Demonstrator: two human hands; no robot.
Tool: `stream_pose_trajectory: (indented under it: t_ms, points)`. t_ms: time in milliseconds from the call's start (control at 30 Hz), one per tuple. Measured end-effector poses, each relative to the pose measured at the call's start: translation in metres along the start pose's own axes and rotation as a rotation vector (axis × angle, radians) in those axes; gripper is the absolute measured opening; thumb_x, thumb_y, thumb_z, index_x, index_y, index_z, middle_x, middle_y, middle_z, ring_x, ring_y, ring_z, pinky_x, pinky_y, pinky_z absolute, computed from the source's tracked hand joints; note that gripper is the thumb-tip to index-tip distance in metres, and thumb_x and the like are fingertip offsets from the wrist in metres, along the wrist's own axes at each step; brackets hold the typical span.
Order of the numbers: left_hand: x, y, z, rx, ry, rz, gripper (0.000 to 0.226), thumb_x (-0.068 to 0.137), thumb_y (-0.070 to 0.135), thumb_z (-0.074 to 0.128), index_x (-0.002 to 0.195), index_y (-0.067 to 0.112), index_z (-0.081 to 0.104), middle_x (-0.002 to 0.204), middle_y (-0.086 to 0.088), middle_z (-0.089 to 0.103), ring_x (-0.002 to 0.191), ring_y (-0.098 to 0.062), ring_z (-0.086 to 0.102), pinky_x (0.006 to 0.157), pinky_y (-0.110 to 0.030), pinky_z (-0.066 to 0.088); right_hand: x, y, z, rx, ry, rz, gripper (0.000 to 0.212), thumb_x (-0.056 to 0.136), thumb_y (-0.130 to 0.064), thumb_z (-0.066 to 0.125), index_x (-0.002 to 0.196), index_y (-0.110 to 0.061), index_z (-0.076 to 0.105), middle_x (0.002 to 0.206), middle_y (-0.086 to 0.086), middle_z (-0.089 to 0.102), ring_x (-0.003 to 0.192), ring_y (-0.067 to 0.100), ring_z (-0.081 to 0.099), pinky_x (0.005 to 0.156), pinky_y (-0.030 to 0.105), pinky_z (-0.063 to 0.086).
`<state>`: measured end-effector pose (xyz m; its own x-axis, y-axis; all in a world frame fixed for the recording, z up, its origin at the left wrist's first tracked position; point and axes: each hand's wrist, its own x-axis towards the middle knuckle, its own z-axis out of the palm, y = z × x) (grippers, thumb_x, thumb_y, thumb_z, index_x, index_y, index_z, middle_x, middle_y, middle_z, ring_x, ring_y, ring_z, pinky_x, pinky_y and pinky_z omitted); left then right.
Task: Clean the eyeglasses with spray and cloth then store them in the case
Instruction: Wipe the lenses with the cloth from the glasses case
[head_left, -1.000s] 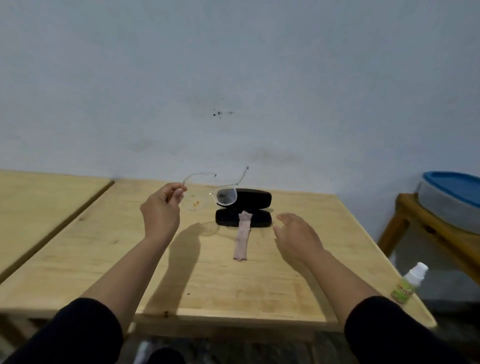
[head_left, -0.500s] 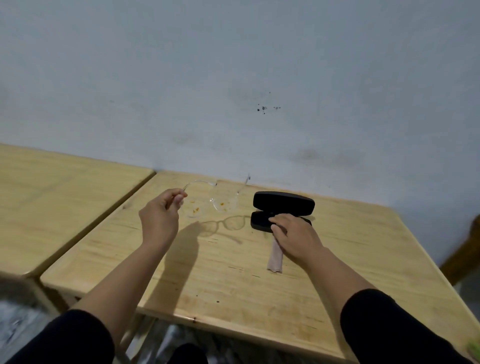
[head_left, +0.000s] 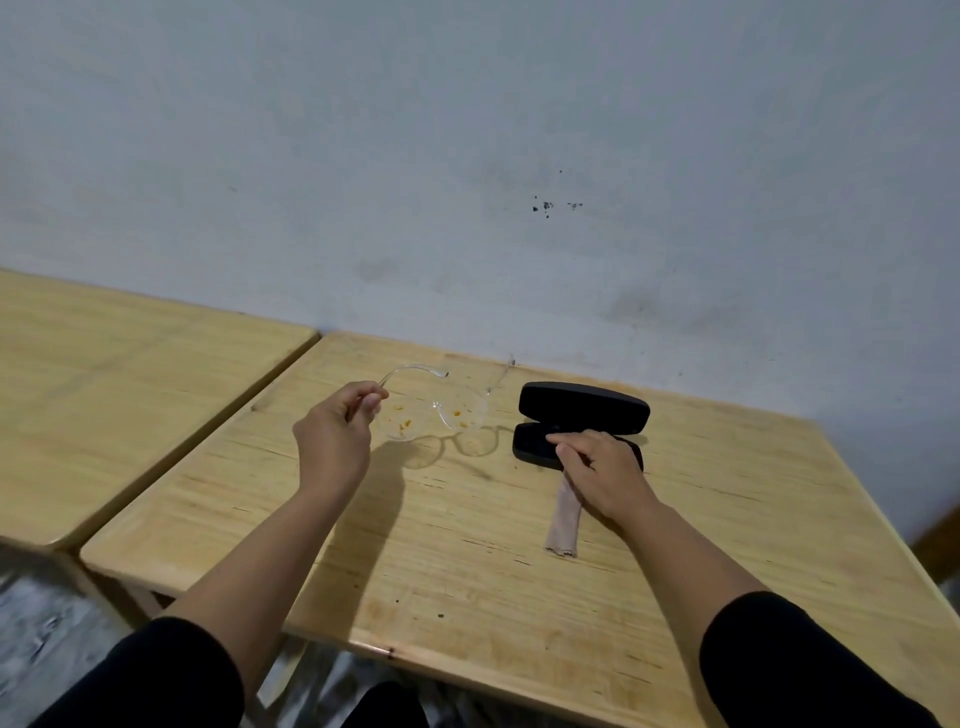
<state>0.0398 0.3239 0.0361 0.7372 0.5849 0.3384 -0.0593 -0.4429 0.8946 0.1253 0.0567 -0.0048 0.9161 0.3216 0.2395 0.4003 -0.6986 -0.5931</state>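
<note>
The left hand (head_left: 337, 441) is pinching the clear eyeglasses (head_left: 436, 410) by one arm, thumb & finger pressed together on it, and is holding them up just above the tabletop (head_left: 467, 571). The lenses are showing little orange spots, w/ the glasses' shadow lying on the wood under them. The right hand (head_left: 602, 475) is curling its grip down on the top end of the pink cloth (head_left: 563, 519), right at the front edge of the black case (head_left: 582, 421); can't tell if it's really pinching the cloth yet. The cloth is lying flat, running from the case toward the person. The case is sitting open, to the right of the glasses, near the grey wall (head_left: 467, 156). Another tabletop (head_left: 130, 389) is standing just beside, on the left.
</note>
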Motion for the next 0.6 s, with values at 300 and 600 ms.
stream_pose_trajectory:
  t_ms: [300,600]
  points:
    - [0.002,-0.003,0.008,-0.023,-0.012,-0.016,0.015,0.092,0.01,0.054,0.093,0.011,0.068,0.09,0.001,0.068,0.084,-0.01,0.064,0.065,0.008,0.034,-0.019,-0.005,-0.024,0.099,-0.025,-0.066,0.04,0.075,-0.014,0.061,0.11,-0.031,0.066,0.094,-0.002,0.058,0.088,0.006,0.054,0.074,0.015,0.041]
    - [-0.004,-0.007,0.019,-0.012,-0.047,-0.018,0.014,0.092,0.014,0.054,0.088,0.019,0.068,0.084,0.003,0.068,0.081,-0.011,0.065,0.067,-0.004,0.037,-0.035,-0.005,-0.015,-0.061,-0.226,-0.081,0.015,0.078,-0.025,0.071,0.092,-0.018,0.072,0.109,-0.004,0.041,0.113,0.009,0.036,0.097,0.025,0.034]
